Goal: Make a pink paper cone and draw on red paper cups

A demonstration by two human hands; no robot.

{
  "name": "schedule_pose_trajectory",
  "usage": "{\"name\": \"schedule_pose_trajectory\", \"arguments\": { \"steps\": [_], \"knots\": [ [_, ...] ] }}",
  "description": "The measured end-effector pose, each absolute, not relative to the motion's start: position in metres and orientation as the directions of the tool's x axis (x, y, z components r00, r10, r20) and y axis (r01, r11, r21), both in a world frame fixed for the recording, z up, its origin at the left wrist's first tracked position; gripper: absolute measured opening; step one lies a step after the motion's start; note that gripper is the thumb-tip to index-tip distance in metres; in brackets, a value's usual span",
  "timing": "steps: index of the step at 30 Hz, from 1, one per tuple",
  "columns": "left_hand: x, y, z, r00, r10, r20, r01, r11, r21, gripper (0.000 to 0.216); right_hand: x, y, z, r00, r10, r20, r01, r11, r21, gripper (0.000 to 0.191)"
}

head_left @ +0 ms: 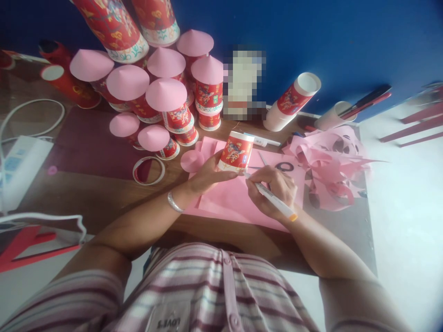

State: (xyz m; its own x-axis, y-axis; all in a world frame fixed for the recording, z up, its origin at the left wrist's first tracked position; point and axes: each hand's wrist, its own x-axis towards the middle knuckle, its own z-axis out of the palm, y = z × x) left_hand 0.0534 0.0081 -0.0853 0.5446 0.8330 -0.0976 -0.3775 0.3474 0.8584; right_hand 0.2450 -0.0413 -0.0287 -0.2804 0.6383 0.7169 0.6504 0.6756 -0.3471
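Note:
My left hand (pixel 206 174) is closed around the base of a red patterned paper cup (pixel 236 151) that stands upside down on a sheet of pink paper (pixel 231 199). My right hand (pixel 273 188) pinches a white pen (pixel 273 198) with an orange end. The pen's tip touches the paper right at the cup's rim. A silver bangle sits on my left wrist.
Several red cups capped with pink paper cones (pixel 166 94) are stacked at the back left. Pink paper scraps (pixel 328 163) lie right of the sheet, scissors (pixel 282 166) beside them. A cut cup ring (pixel 148 170), a lying cup (pixel 293 100), a pen holder cup (pixel 334 116) and a white power strip (pixel 19 168) are around.

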Motion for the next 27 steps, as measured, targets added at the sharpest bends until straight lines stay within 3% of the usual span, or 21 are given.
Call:
{"name": "schedule_pose_trajectory", "arguments": {
  "steps": [17, 27],
  "knots": [
    [0.0532, 0.0069, -0.0838, 0.551, 0.828, -0.104, -0.354, 0.345, 0.869, 0.056, 0.2463, -0.0419, -0.0300, -0.271, 0.643, 0.716, 0.635, 0.678, -0.369, 0.014],
    [0.0553, 0.0064, -0.0860, 0.494, 0.865, -0.089, -0.421, 0.327, 0.846, 0.058, 0.2512, -0.0439, -0.0248, -0.284, 0.628, 0.725, 0.531, 0.732, -0.427, 0.017]
  ]
}}
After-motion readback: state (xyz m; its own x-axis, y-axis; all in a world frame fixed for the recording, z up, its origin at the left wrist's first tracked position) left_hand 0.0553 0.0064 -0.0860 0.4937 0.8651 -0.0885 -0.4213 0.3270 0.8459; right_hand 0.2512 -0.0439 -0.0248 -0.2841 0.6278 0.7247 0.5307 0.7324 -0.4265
